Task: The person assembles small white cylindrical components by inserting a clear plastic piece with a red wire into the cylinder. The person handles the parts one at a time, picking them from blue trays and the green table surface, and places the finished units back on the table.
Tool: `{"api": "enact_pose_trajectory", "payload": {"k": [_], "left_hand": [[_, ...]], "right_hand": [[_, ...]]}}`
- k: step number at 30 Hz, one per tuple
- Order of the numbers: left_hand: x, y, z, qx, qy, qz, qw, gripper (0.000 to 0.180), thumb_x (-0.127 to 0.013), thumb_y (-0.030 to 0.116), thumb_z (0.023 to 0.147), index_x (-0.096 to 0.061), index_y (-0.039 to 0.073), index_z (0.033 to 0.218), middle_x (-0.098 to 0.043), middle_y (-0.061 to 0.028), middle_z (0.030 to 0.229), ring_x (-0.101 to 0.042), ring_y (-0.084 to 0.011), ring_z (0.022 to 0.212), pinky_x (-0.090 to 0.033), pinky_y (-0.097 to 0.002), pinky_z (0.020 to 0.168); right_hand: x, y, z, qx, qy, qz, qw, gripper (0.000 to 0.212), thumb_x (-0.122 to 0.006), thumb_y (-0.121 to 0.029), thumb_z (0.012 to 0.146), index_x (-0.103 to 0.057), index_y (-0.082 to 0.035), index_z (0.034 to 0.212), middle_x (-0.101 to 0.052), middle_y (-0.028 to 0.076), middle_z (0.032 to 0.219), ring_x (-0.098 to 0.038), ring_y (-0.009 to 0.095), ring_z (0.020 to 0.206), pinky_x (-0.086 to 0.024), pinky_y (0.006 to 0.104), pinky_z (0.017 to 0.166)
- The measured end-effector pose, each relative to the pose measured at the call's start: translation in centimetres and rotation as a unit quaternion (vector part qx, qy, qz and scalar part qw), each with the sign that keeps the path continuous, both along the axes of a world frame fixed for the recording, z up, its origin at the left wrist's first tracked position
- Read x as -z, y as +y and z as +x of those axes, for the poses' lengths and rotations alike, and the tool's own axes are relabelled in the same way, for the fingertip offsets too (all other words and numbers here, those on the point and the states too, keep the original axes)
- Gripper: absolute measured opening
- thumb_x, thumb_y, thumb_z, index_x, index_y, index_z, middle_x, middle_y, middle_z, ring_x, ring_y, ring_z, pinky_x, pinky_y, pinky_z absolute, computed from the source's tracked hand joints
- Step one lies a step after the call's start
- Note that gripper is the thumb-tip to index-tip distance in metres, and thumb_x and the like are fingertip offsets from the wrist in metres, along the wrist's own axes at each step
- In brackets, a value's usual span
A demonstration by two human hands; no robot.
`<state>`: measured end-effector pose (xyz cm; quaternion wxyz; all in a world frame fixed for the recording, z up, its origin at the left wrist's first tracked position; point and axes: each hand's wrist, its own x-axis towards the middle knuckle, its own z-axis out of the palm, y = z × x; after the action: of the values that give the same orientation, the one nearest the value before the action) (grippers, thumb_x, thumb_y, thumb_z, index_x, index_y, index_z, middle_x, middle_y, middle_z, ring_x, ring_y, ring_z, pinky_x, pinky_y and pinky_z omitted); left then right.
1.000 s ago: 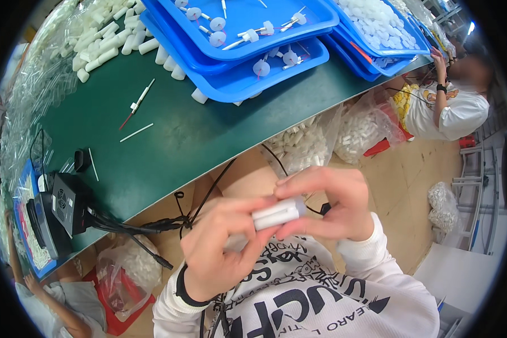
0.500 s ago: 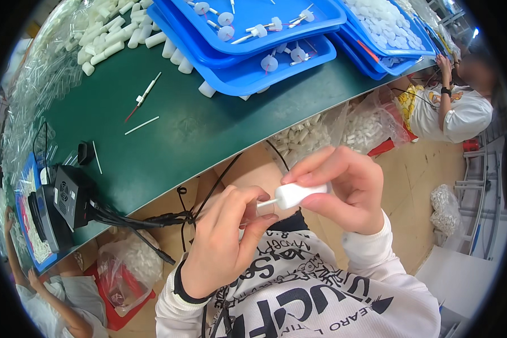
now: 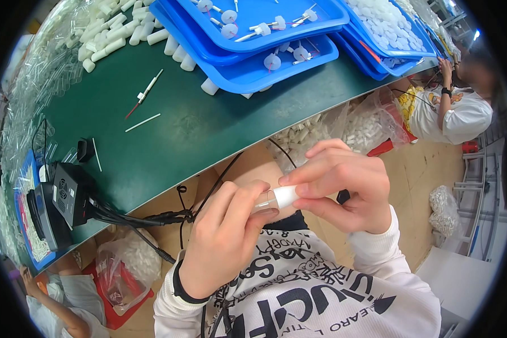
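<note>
Above my lap, in front of the table edge, both hands meet at one small piece. My left hand (image 3: 219, 239) is closed around a short clear plastic tube (image 3: 266, 201), with a thin white rod showing inside it. My right hand (image 3: 352, 194) pinches a white plastic cylinder (image 3: 286, 196) between thumb and fingers. The tube's end meets the cylinder's left end; how far one sits in the other I cannot tell. On the green table (image 3: 180, 141) lie a thin white stick with a red wire (image 3: 146, 94) and a plain white rod (image 3: 142, 123).
Blue trays (image 3: 253, 87) with white discs and sticks are stacked at the far edge. White cylinders (image 3: 110, 48) and clear tubes (image 3: 34, 90) heap at the far left. A black box with cables (image 3: 70, 188) stands at the left. Two other people work nearby.
The white cylinder and clear tube have come together, and the gap where the thin rod showed has closed. My right fingers have shifted their grip on the cylinder.
</note>
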<state>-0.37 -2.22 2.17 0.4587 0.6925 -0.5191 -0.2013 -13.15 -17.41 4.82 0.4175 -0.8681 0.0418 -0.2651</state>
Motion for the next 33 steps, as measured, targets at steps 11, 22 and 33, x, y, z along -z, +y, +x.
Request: {"api": "enact_pose_trajectory", "payload": {"k": [11,22,33], "left_hand": [[1.0,-0.1,-0.1,0.036,-0.146,0.016,0.988,0.034,-0.061,-0.003,0.067,-0.053,-0.001,0.1,-0.048,-0.011,0.08,-0.052,-0.0278,0.066,-0.043,-0.0355,0.058],[0.4,0.2,0.3,0.044,-0.012,0.002,0.999,0.029,-0.065,0.006,0.075,-0.052,-0.001,0.099,-0.05,-0.0123,0.076,-0.05,-0.0282,0.063,-0.04,-0.0372,0.058],[-0.5,0.6,0.7,0.006,-0.141,-0.044,0.989,0.032,-0.072,0.009,0.066,-0.062,0.0,0.095,-0.062,-0.0069,0.078,-0.051,-0.0215,0.063,-0.038,-0.0291,0.057]], "right_hand": [[0.8,0.2,-0.1,-0.005,0.124,0.059,0.99,0.015,-0.073,-0.008,0.068,-0.062,-0.005,0.078,-0.066,0.005,0.083,-0.06,0.023,0.07,-0.047,0.0303,0.066],[1.5,-1.1,-1.1,0.037,0.042,0.022,0.998,0.021,-0.077,-0.014,0.066,-0.067,-0.007,0.084,-0.067,0.005,0.082,-0.064,0.021,0.079,-0.038,0.045,0.095],[2.2,1.5,0.0,0.017,0.02,0.178,0.984,0.024,-0.075,-0.001,0.064,-0.069,-0.001,0.087,-0.067,0.012,0.083,-0.066,0.021,0.076,-0.044,0.0453,0.093]]}}
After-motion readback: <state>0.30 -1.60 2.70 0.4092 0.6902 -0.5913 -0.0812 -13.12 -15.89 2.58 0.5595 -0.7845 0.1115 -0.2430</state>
